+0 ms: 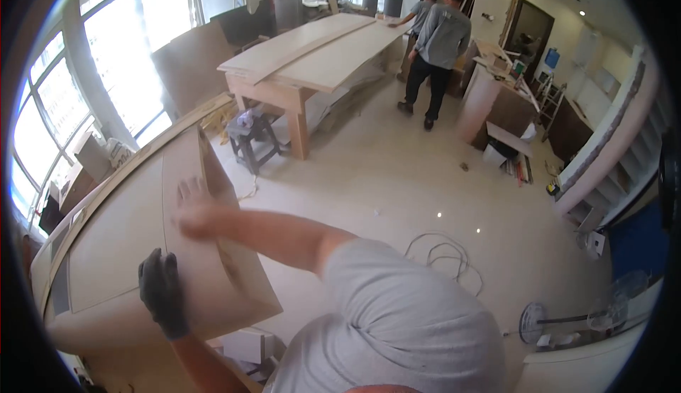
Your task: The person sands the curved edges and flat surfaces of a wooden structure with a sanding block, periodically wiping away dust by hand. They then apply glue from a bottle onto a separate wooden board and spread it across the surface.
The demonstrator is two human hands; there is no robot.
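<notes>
A large pale wooden panel piece point(120, 216) with a curved outer edge fills the left side. My right hand point(195, 208), bare and somewhat blurred, lies on its surface near the upright side board, fingers spread. Lower down, my left hand point(162, 290) wears a dark grey glove and rests on the same piece. Its fingers look bent, and whether they pinch anything is not visible.
A long worktable point(301, 109) with pale boards stands ahead, a grey stool point(254, 137) beside it. Two people point(441, 38) stand at its far right. A cable point(450, 258) lies on the floor; a fan point(532, 322) is at lower right.
</notes>
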